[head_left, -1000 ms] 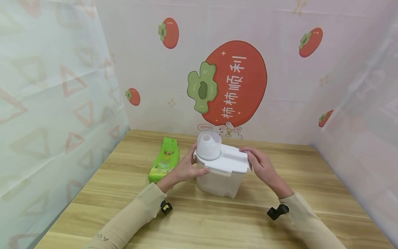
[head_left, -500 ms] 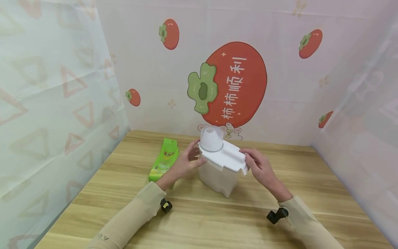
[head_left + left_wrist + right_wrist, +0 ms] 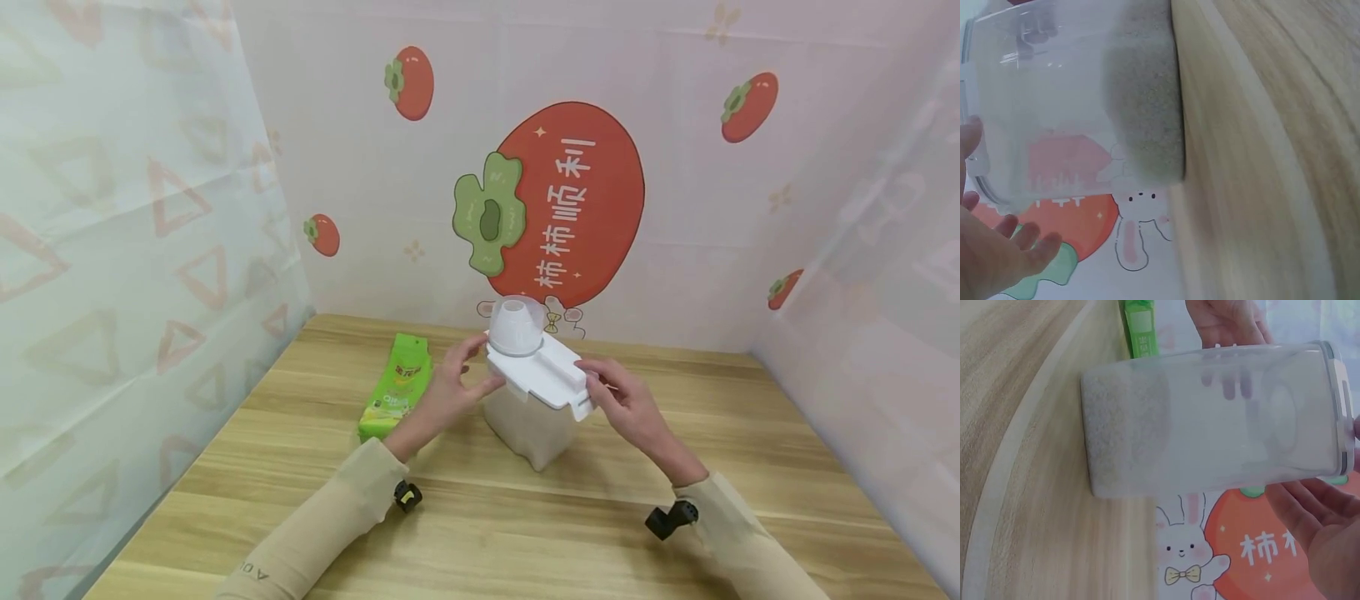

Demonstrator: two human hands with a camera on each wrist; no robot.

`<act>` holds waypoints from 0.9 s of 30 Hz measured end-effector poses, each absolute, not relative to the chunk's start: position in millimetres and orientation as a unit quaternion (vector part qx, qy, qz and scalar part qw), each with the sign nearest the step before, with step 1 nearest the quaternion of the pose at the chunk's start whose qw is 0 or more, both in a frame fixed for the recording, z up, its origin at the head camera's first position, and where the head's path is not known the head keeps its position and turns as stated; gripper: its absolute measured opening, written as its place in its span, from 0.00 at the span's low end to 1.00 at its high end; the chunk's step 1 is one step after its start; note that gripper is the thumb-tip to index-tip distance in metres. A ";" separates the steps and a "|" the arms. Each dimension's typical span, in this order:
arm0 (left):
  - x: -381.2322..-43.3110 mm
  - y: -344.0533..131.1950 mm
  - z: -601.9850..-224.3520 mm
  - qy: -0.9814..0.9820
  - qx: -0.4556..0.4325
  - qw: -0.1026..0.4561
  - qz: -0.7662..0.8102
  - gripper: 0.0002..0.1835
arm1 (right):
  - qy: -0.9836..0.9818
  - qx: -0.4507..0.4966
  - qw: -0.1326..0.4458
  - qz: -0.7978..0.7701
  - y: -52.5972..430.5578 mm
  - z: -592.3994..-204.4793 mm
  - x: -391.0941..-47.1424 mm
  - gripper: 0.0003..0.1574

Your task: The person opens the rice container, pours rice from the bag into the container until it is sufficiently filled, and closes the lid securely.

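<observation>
A clear plastic grain storage container (image 3: 528,425) stands upright on the wooden table, turned at an angle. Pale grains (image 3: 1125,425) fill its lower part. Its white lid (image 3: 536,375) carries a translucent measuring cup (image 3: 516,327) at the far left end. My left hand (image 3: 450,392) holds that end, its thumb at the lid's near edge and its fingers round the back corner. At the opposite end, my right hand (image 3: 626,404) grips the lid with thumb and fingers by a white flap (image 3: 582,406) that sticks outward. In the left wrist view, the left thumb (image 3: 969,139) lies on a side latch.
A green printed bag (image 3: 397,387) lies on the table left of the container, close to my left forearm. Behind the wooden table (image 3: 510,533) rises a backdrop (image 3: 675,275) with printed persimmons. Patterned sheets stand at both sides. Each wrist wears a small black camera (image 3: 671,519).
The container has turned clockwise seen from above, its cup end going back and its right end coming nearer. My left hand has followed slightly back and right; the right has barely moved.
</observation>
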State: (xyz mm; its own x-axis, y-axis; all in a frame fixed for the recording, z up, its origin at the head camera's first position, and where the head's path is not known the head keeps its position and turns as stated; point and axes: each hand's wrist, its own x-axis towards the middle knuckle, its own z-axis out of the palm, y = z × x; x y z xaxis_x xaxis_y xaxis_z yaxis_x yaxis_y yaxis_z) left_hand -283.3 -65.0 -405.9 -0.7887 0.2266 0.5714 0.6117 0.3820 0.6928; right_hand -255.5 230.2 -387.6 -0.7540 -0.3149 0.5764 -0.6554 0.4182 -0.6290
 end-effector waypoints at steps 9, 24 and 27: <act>-265.1 -54.5 -396.5 -0.801 -0.330 0.324 -0.380 0.22 | -0.828 0.276 0.111 0.475 240.0 -386.6 -259.2 0.21; -239.7 -15.6 -389.8 -0.798 -0.373 0.390 -0.270 0.24 | -0.816 0.303 0.109 0.480 236.7 -385.3 -258.0 0.20; -235.8 -6.5 -392.0 -0.813 -0.352 0.392 -0.246 0.29 | -0.812 0.309 0.108 0.482 237.0 -385.9 -257.7 0.20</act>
State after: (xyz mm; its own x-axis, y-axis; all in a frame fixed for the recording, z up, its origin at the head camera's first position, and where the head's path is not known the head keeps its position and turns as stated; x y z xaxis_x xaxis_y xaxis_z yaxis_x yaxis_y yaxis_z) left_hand -235.8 -6.5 -392.0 -0.4447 0.3791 0.8115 0.7657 0.6311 0.1247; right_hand -257.7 237.0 -385.9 -0.7851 -0.3983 0.4744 -0.6071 0.3430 -0.7167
